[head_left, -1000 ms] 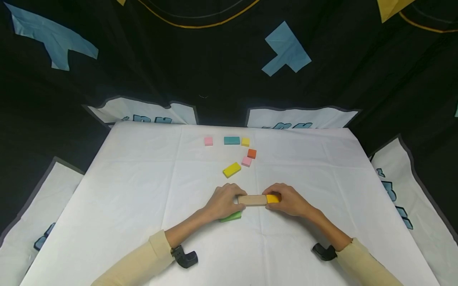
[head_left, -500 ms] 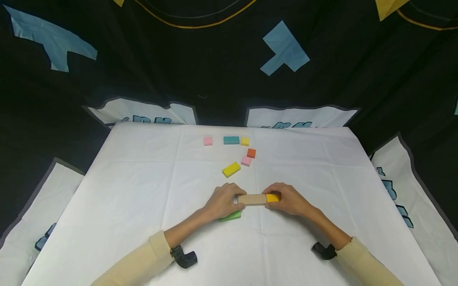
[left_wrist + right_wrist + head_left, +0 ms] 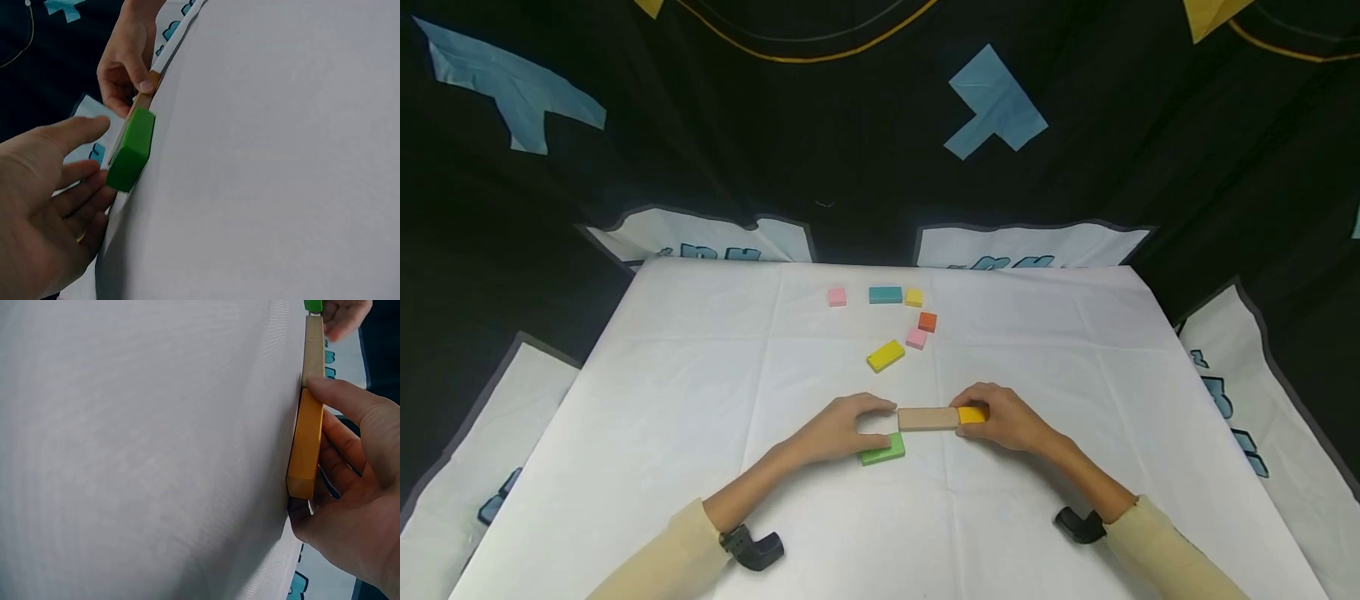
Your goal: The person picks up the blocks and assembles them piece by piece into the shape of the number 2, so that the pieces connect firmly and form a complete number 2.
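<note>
In the head view a plain wooden block (image 3: pixel 927 419) lies lengthwise on the white table, end to end with an orange-yellow block (image 3: pixel 972 415). My right hand (image 3: pixel 1009 421) pinches the orange-yellow block near that joint; in the right wrist view the thumb sits right at the seam. My left hand (image 3: pixel 835 429) is just off the wooden block's left end, thumb and fingers spread apart with nothing between them. Its thumb hangs over a green block (image 3: pixel 883 452), partly covering it from above; the left wrist view shows a gap between the thumb and the green block.
Farther back on the table (image 3: pixel 662 417) lie a yellow block (image 3: pixel 886 356), a pink cube (image 3: pixel 916 338), a red-orange cube (image 3: pixel 928 322), a small yellow cube (image 3: pixel 913 297), a teal block (image 3: pixel 886 295) and another pink cube (image 3: pixel 837 297). A black curtain (image 3: pixel 865 167) hangs behind.
My left hand has let go of the wooden block's left end and drawn back to the left, uncovering more of the green block. The right hand and the blocks stay in place.
</note>
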Motion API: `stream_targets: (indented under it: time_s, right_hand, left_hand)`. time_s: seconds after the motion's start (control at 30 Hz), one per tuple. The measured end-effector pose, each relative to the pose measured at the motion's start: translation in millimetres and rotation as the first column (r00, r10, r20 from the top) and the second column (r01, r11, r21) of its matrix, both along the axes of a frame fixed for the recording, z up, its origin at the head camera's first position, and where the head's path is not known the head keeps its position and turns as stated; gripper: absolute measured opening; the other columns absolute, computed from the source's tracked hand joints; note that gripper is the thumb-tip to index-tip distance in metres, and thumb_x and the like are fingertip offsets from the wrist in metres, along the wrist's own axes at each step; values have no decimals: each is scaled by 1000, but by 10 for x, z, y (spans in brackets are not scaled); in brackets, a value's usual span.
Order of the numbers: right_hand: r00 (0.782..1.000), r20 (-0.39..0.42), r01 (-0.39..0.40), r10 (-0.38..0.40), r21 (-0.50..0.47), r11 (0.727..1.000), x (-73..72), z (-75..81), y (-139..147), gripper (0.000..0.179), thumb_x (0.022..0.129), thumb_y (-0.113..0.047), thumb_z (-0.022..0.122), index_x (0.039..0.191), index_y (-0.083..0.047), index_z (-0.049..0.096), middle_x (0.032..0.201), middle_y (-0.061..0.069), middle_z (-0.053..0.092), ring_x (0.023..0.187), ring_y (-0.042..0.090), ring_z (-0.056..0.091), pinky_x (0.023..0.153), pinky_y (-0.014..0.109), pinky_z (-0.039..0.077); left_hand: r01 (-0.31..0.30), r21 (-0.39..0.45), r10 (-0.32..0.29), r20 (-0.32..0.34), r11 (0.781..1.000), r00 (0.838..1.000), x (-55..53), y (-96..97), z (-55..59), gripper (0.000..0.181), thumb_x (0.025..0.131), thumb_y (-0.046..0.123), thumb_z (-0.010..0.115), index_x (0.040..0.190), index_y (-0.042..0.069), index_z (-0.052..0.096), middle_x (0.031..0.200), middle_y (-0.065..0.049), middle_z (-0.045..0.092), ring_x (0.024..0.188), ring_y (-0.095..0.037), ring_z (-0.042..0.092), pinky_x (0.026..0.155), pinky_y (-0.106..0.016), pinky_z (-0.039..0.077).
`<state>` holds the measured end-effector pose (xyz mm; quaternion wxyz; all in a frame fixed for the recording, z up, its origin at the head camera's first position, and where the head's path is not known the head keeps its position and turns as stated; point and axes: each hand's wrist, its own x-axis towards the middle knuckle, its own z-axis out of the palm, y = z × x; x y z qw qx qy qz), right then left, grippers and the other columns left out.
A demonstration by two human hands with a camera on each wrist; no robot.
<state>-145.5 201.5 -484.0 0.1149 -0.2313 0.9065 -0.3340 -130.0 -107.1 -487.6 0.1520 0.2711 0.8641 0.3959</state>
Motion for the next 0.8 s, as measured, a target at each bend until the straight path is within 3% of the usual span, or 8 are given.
stream_targets:
  time_s: [0.2,0.43,0.6,0.8]
  right_hand:
    - [1000,-1,-8,8,3,1000,-2,12,5,31,80,-15,85,109,-14,74,104,-4,67,92,17,54,84,37,50]
    - [1000,15,-4,4,-11,1000,2,4,4,31,81,-16,85,110,-14,74,104,-4,67,92,17,54,84,37,49]
    - [1000,13,-3,3,-11,1000,1,-6,2,31,81,-16,85,109,-14,74,104,-5,66,92,17,54,84,37,49]
    - [1000,4,-3,3,-7,1000,0,-12,7,32,81,-17,85,110,-14,74,104,-4,67,92,16,54,83,36,49]
  left_hand:
    - [92,17,-93,59,996,994,10,-188,9,58,86,30,79,137,12,61,137,2,60,131,-19,50,109,-42,39]
    - [181,-17,-179,82,983,980,-15,-244,16,62,83,28,81,140,18,59,140,4,56,132,-18,47,110,-43,36]
    - [217,-39,-212,104,975,972,-19,-236,18,60,85,27,79,140,20,59,140,4,56,126,-16,49,107,-43,38]
    - [245,-8,-243,103,969,965,-20,-215,8,56,86,22,78,139,18,60,133,7,59,110,-10,54,99,-35,44]
